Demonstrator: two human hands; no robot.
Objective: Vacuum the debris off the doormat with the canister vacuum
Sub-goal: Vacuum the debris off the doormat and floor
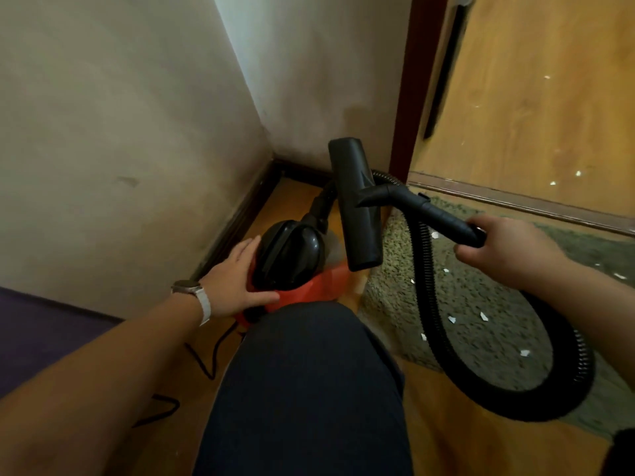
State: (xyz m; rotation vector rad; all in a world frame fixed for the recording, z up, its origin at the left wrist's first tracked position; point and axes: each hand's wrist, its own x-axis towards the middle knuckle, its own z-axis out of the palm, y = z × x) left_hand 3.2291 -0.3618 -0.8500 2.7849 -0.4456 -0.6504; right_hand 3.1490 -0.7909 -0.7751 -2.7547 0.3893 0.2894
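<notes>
A red and black canister vacuum [292, 259] sits on the wood floor in the wall corner. My left hand [237, 280] rests flat on its left side, fingers spread, not gripping. My right hand [505, 249] is closed around the black wand [436, 214], holding the flat floor nozzle [357, 204] raised above the canister and the mat's left edge. The ribbed black hose [429, 304] loops over the grey-green shaggy doormat [481, 304]. White paper scraps [483, 316] lie scattered on the mat.
My dark-trousered knee [309, 389] fills the lower middle. A black power cord [206, 362] trails on the floor at left. A wooden door [532, 97] with a metal threshold [515, 201] lies beyond the mat; more scraps are there. A purple surface [41, 331] lies lower left.
</notes>
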